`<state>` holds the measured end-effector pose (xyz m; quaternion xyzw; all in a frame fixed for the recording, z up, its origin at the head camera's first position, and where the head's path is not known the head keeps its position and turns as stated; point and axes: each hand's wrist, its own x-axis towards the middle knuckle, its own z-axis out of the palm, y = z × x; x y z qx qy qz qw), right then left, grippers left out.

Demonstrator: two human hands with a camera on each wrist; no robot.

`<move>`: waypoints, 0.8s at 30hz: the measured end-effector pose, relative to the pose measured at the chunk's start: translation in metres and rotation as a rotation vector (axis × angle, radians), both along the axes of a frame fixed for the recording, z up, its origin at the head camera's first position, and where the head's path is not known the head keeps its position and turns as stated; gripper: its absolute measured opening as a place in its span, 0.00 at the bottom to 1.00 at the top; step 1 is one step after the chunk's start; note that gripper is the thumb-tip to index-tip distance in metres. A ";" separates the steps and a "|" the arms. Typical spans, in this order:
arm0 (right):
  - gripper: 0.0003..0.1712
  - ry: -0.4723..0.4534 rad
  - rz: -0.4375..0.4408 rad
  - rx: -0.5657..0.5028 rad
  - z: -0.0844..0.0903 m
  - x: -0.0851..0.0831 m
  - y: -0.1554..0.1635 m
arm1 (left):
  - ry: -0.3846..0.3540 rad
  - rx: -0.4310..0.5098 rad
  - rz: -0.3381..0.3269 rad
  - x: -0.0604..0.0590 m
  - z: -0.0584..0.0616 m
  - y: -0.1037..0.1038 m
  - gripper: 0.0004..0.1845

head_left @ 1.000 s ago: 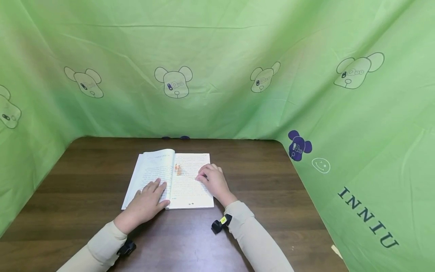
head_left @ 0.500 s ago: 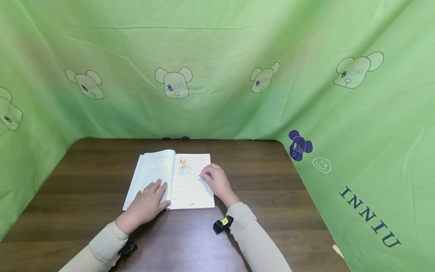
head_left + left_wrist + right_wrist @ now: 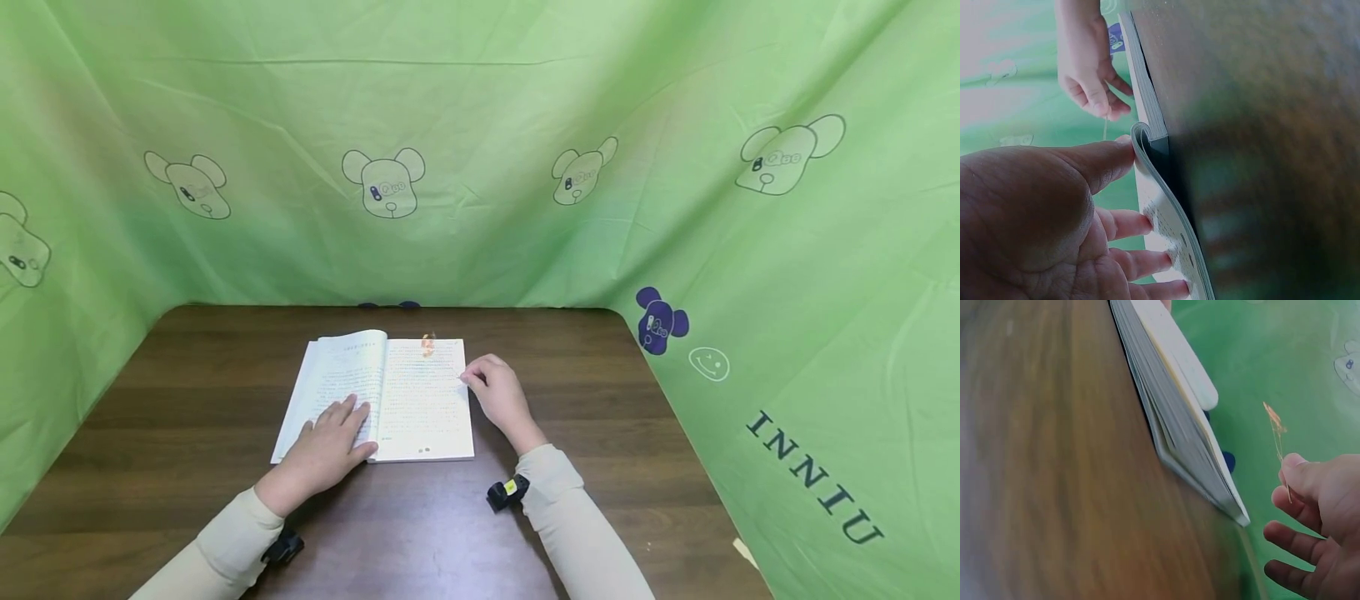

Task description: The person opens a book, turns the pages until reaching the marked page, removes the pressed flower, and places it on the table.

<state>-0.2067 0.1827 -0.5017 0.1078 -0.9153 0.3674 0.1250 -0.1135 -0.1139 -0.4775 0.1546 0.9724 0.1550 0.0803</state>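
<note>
An open book [image 3: 420,408] lies flat on the brown table [image 3: 600,400]. My left hand [image 3: 339,423] rests on the left page with its fingers straight; in the left wrist view the left hand [image 3: 1129,206] presses the curved page down. My right hand [image 3: 468,378] hovers at the book's right edge and pinches the thin stem of a small orange dried sprig [image 3: 428,342]. The sprig hangs over the top of the right page. In the right wrist view the right hand's thumb and finger [image 3: 1289,474] hold the stem, and the orange sprig [image 3: 1274,419] stands up beside the book [image 3: 1179,425].
Green cloth [image 3: 480,167] printed with bear heads walls the table in at the back and both sides. The table's rounded back right corner [image 3: 622,321] meets the cloth. Bare wood [image 3: 187,375] lies around the book.
My right hand has slid from the middle of the right page to the book's right edge. The orange sprig went with it, from near the gutter up to the page's top. The left hand stayed put.
</note>
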 end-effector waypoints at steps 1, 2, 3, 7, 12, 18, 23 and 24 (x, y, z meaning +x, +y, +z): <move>0.07 0.002 -0.007 -0.001 0.000 -0.001 0.003 | 0.000 0.000 0.000 0.000 0.000 0.000 0.35; 0.07 0.002 -0.012 -0.003 0.000 -0.001 0.006 | 0.001 0.000 0.000 0.000 0.000 0.000 0.35; 0.06 -0.003 -0.017 -0.006 0.000 -0.002 0.009 | 0.001 0.000 0.000 0.000 0.000 0.000 0.35; 0.06 -0.008 -0.027 -0.007 0.001 -0.002 0.022 | -0.001 0.001 0.000 0.000 0.000 0.000 0.35; 0.07 -0.019 -0.042 0.012 0.002 -0.001 0.037 | -0.002 0.002 -0.002 0.001 0.000 0.000 0.35; 0.07 -0.034 -0.063 0.042 0.002 0.001 0.050 | 0.000 0.003 -0.005 0.000 -0.001 0.000 0.35; 0.07 -0.056 -0.077 0.068 0.001 0.001 0.058 | 0.000 0.001 -0.006 -0.002 -0.003 0.000 0.36; 0.07 -0.059 -0.083 0.080 0.001 0.001 0.060 | -0.002 0.002 -0.006 -0.002 -0.004 0.001 0.36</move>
